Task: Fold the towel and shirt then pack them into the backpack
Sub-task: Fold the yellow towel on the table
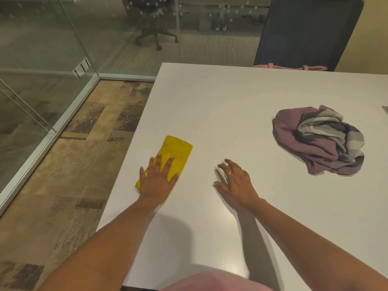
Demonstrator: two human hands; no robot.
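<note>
A yellow towel, folded into a narrow strip, lies near the left edge of the white table. My left hand presses flat on its near half with fingers spread. My right hand hovers just above the bare tabletop to the right of the towel, fingers loosely spread and holding nothing. A purple and grey striped shirt sits crumpled in a heap at the right of the table, apart from both hands. A pink backpack shows only as a thin strip beyond the far table edge.
A dark chair stands behind the far edge, with the pink bag on its seat. Glass partition walls and patterned carpet lie to the left. A small grey object peeks in at the right frame edge.
</note>
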